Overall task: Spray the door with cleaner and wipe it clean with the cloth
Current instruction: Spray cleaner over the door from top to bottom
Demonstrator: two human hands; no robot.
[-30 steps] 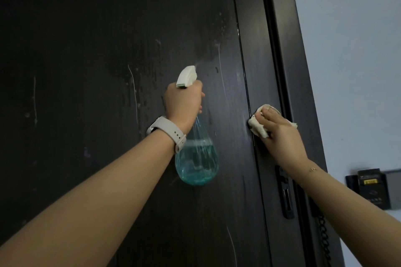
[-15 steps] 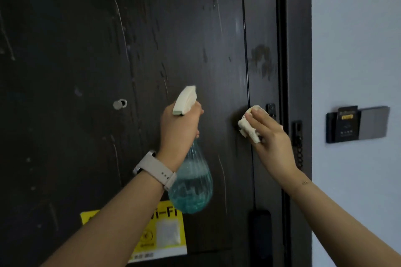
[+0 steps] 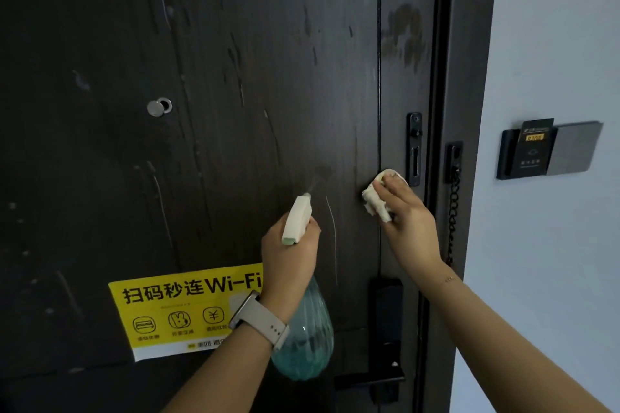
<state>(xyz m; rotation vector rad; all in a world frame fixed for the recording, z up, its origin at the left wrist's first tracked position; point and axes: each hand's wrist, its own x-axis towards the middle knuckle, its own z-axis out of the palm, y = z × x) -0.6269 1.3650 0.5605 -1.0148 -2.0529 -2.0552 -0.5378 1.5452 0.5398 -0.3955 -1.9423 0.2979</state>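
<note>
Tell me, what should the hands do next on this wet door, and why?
Probably slide the cloth left and rub the freshly sprayed patch. The left hand grips the spray bottle, a faint mist shows at its nozzle, and drips streak the dark door. The right hand holds the cloth against the door beside that spot.
</note>
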